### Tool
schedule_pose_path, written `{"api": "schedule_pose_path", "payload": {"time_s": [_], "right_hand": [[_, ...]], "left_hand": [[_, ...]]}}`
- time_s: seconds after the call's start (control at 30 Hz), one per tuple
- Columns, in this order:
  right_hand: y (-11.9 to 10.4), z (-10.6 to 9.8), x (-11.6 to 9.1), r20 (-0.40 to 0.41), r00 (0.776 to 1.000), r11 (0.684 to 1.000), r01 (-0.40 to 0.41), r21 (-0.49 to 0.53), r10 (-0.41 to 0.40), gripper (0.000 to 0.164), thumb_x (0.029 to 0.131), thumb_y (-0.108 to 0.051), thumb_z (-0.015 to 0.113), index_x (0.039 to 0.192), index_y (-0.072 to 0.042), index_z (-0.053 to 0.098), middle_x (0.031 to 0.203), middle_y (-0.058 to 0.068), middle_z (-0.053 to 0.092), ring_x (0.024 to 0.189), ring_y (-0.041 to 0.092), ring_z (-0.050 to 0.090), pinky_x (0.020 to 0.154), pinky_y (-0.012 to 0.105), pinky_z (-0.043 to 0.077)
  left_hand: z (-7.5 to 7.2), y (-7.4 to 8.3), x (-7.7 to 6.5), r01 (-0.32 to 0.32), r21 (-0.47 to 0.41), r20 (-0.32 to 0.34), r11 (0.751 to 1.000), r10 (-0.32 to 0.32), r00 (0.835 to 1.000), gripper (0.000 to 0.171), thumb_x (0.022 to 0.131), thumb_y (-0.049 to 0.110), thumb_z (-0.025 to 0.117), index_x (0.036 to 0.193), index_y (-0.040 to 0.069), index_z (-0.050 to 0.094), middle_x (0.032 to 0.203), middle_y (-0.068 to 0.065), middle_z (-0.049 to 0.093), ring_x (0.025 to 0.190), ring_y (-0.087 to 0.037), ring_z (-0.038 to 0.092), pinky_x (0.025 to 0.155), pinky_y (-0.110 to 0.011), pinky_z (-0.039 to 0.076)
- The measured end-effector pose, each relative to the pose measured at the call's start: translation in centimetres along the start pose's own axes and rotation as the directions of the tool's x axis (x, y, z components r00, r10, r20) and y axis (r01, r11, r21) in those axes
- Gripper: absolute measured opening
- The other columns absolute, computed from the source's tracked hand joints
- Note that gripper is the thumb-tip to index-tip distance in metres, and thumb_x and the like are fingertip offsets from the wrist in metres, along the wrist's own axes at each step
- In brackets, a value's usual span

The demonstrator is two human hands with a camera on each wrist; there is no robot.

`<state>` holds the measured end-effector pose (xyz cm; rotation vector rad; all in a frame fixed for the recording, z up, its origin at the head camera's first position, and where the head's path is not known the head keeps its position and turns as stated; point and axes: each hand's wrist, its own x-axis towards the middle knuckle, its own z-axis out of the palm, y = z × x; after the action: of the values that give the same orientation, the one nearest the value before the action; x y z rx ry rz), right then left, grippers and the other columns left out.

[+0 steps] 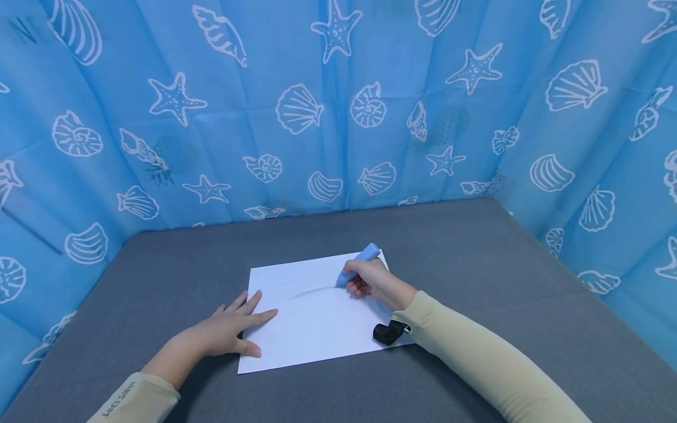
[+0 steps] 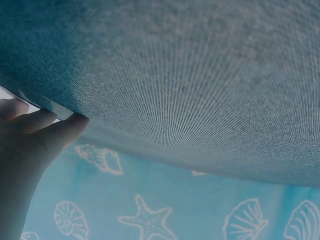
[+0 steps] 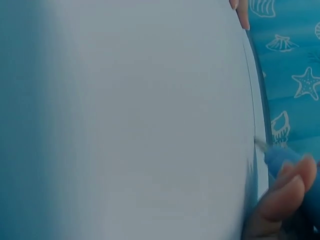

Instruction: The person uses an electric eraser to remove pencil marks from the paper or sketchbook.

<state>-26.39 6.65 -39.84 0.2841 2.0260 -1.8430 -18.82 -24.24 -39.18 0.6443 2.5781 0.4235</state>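
A sheet of white paper [image 1: 312,329] lies on the grey cloth-covered table. My right hand [image 1: 372,282] grips a thick blue marker [image 1: 368,252], its tip down at the paper. A thin grey line [image 1: 314,291] runs left from the tip across the upper middle of the sheet. In the right wrist view the fingers [image 3: 285,197] close round the marker near its tip [image 3: 260,144]. Spread out, my left hand [image 1: 230,326] rests at the sheet's left edge, with fingertips and thumb over the paper. In the left wrist view some of its fingers [image 2: 62,131] stretch out over the cloth.
The grey tablecloth [image 1: 502,282] extends on all sides of the sheet. A blue curtain [image 1: 338,111] with white shells and starfish hangs behind the table and along its sides. On the right wrist sits a small black device [image 1: 388,333], over the sheet's lower right corner.
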Motion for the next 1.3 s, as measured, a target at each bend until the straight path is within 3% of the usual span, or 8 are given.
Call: {"api": "schedule_pose_path", "payload": {"time_s": [0.73,1.0,1.1,1.3], "right_hand": [[-0.10,0.31,-0.03,0.019,1.000,1.000,-0.022,-0.015,0.023,0.015,0.087,-0.013,0.061,0.081,0.001,0.061,0.058,0.005,0.054,0.048,0.010,0.047,0.048,0.021,0.042],[0.01,0.11,-0.05,0.028,1.000,0.996,0.005,0.084,-0.008,0.018,0.090,-0.014,0.060,0.084,0.002,0.060,0.065,0.007,0.055,0.053,0.012,0.049,0.051,0.022,0.046],[-0.06,0.09,-0.24,0.040,0.999,0.997,-0.002,0.071,-0.001,0.017,0.090,-0.014,0.059,0.085,0.002,0.060,0.065,0.007,0.056,0.053,0.012,0.049,0.051,0.022,0.046],[0.08,0.40,-0.26,-0.027,1.000,0.999,0.014,0.041,-0.013,0.013,0.086,-0.011,0.059,0.080,0.001,0.060,0.059,0.005,0.054,0.049,0.010,0.047,0.048,0.020,0.042]], "left_hand": [[0.00,-0.15,-0.24,-0.007,-0.011,0.012,1.000,0.007,1.000,0.082,0.080,0.055,0.069,0.150,0.022,0.040,0.160,-0.021,0.011,0.144,-0.048,0.003,0.104,-0.073,0.010],[-0.01,-0.16,-0.24,-0.018,-0.008,0.010,1.000,0.019,1.000,0.082,0.080,0.054,0.069,0.150,0.022,0.040,0.160,-0.022,0.011,0.143,-0.049,0.002,0.103,-0.074,0.010],[0.03,-0.23,-0.17,-0.015,-0.005,0.011,1.000,0.015,1.000,0.082,0.080,0.055,0.068,0.150,0.022,0.040,0.160,-0.021,0.011,0.144,-0.048,0.002,0.104,-0.073,0.010],[-0.10,-0.07,-0.09,-0.006,0.000,0.007,1.000,0.006,1.000,0.082,0.080,0.054,0.069,0.150,0.022,0.040,0.160,-0.020,0.011,0.144,-0.048,0.002,0.104,-0.073,0.010]]}}
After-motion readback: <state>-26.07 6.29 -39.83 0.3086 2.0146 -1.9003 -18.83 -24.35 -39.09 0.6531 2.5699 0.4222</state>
